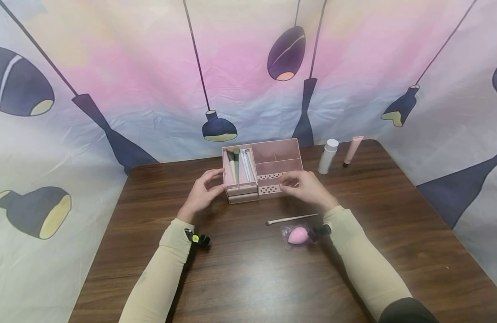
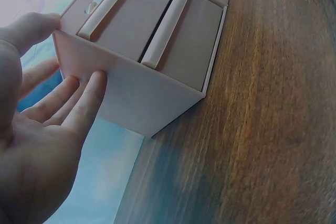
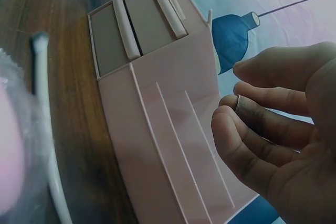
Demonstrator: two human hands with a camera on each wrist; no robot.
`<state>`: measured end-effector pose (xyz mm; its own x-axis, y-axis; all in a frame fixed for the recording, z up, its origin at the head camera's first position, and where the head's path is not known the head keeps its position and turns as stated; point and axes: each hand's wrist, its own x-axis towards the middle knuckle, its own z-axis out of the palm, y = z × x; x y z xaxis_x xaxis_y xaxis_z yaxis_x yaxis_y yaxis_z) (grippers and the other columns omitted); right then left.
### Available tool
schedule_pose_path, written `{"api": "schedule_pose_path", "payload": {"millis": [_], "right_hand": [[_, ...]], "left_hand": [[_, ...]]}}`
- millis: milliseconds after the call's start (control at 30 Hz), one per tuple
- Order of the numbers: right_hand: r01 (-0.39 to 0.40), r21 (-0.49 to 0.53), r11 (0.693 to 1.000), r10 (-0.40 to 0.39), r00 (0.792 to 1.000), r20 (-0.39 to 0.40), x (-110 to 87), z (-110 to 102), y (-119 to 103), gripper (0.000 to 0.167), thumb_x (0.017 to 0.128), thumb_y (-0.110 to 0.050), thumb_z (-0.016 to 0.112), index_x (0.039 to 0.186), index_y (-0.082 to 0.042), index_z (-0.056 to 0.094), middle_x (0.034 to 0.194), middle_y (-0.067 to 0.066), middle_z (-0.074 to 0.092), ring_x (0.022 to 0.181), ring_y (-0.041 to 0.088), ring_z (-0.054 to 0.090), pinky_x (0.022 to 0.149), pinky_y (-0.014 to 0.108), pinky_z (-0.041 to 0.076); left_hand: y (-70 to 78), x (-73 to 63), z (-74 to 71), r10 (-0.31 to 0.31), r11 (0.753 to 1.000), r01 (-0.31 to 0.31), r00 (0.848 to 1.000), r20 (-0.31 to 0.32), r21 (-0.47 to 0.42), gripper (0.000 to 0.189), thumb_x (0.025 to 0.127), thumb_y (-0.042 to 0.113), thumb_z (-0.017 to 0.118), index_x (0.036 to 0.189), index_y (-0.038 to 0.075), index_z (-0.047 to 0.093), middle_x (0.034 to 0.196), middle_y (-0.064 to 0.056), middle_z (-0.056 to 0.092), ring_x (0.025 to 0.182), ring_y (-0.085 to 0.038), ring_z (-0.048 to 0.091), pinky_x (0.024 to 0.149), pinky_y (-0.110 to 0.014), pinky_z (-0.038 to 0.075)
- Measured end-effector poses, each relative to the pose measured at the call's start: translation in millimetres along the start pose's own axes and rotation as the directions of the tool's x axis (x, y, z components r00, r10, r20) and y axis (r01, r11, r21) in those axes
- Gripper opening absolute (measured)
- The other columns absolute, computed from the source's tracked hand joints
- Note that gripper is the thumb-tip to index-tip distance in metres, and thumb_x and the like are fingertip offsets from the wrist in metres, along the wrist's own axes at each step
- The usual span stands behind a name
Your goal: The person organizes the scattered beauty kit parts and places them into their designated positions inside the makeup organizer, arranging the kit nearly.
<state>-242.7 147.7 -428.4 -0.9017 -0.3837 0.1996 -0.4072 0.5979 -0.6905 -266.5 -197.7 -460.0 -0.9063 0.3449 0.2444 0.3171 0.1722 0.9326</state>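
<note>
A pink desktop organizer (image 1: 277, 150) stands at the back of the table, with two small drawers (image 3: 152, 14) at its lower left. Several makeup brushes (image 1: 237, 163) lie in its upper left compartment. My left hand (image 1: 200, 193) is at the organizer's left side, with its extended fingers against the side wall (image 2: 136, 90) and the thumb at the upper front edge. At the right front section, my right hand (image 1: 306, 186) hovers with loosely bent fingers and nothing between them. Nearer me lie a single makeup brush (image 1: 292, 219) and a pink makeup sponge (image 1: 298, 235) in clear wrapping.
To the right of the organizer stand a white bottle (image 1: 328, 157) and a pink tube with a dark cap (image 1: 353, 151). Behind the wooden table (image 1: 248, 278) hangs a printed cloth (image 1: 151, 67) with lamp pictures.
</note>
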Motion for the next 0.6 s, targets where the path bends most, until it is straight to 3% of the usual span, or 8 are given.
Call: {"api": "schedule_pose_path", "payload": {"millis": [267,600], "right_hand": [[0.032,-0.017,0.999,-0.032,0.999,-0.001,-6.1,4,9,0.025,0.084,-0.016,0.073,0.106,-0.004,0.072,0.091,0.003,0.073,0.085,0.016,0.067,0.078,0.037,0.059],[-0.008,-0.030,1.000,0.010,0.999,0.042,-12.1,6,14,0.026,0.084,-0.019,0.074,0.107,-0.007,0.072,0.093,-0.001,0.072,0.087,0.015,0.066,0.082,0.036,0.057]], "left_hand": [[25.6,-5.6,3.2,-0.010,1.000,0.010,1.000,0.011,0.010,0.052,0.090,-0.003,0.065,0.137,-0.012,0.045,0.142,-0.027,0.041,0.131,-0.044,0.043,0.101,-0.030,0.053],[27.2,-6.3,4.4,-0.010,1.000,0.010,1.000,0.005,0.003,0.052,0.090,-0.002,0.065,0.137,-0.012,0.045,0.141,-0.027,0.041,0.131,-0.046,0.041,0.101,-0.028,0.053]]}}
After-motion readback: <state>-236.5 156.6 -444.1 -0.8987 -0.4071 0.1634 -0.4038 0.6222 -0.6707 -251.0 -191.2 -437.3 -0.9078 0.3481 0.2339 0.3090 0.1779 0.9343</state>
